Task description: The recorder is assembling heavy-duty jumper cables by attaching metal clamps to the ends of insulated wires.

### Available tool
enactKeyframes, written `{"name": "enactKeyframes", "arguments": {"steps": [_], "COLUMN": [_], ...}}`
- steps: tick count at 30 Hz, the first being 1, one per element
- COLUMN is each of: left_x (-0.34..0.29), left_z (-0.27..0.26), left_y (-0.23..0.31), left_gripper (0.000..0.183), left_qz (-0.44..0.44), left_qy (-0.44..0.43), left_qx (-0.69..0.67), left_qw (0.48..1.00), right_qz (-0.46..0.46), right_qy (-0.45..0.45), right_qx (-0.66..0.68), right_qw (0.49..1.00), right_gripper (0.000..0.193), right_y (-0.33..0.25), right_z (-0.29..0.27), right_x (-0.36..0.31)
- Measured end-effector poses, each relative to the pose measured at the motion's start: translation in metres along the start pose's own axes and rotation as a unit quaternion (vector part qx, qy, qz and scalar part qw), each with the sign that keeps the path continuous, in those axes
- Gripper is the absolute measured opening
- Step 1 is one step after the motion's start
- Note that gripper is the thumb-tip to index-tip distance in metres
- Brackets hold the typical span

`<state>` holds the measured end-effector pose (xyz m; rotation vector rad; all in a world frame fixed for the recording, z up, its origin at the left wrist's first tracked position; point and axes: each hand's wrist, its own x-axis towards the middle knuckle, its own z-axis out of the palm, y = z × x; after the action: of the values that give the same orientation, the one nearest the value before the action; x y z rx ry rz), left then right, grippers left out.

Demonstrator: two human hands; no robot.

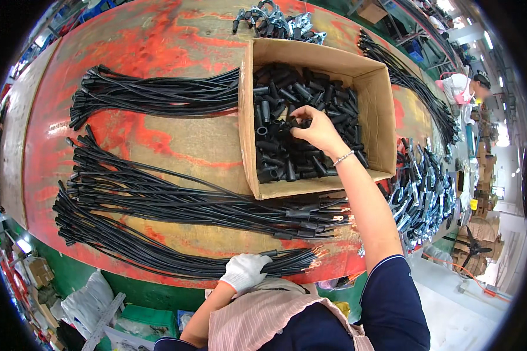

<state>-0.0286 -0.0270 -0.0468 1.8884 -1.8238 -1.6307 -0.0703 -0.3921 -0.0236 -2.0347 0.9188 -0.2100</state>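
My bare right hand (317, 130) reaches into an open cardboard box (376, 96) full of short black rubber sleeves (301, 90). Its thumb and fingers curl around a dark sleeve among the others, partly hidden by the fingers. My left hand (245, 272), in a white knit glove, is closed at the table's near edge over the nearest bundle of black cables (175, 260). A short black cable end with a sleeve (269, 253) sticks out from its fingers. Bare copper ends (316, 257) show at the right of this bundle.
More black cable bundles lie left of the box, one at the back (158, 93) and one in the middle (158, 193). Metal clamps (424, 193) are heaped right of the box, more clamps (275, 23) behind it. Another person (459, 88) is at the far right.
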Motion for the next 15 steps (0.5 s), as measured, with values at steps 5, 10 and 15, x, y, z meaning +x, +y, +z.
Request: {"name": "enactKeyframes", "arguments": {"steps": [5, 10, 15], "left_x": [0.001, 0.000, 0.002], "left_z": [0.000, -0.004, 0.000], "left_y": [-0.001, 0.001, -0.002], "left_gripper": [0.031, 0.028, 0.030], "left_qz": [-0.005, 0.008, 0.004], "left_qy": [-0.005, -0.001, 0.003], "left_qx": [-0.001, -0.004, -0.003], "left_qw": [1.000, 1.000, 1.000], "right_qz": [0.007, 0.098, -0.043], "right_qy": [-0.006, 0.029, 0.013], "right_qx": [-0.085, 0.147, -0.129], "right_qw": [0.996, 0.984, 0.991], "right_gripper": [0.041, 0.031, 0.033], "right_y": [0.006, 0.039, 0.012], "right_z": [-0.015, -0.004, 0.003], "right_x": [-0.004, -0.009, -0.022]}}
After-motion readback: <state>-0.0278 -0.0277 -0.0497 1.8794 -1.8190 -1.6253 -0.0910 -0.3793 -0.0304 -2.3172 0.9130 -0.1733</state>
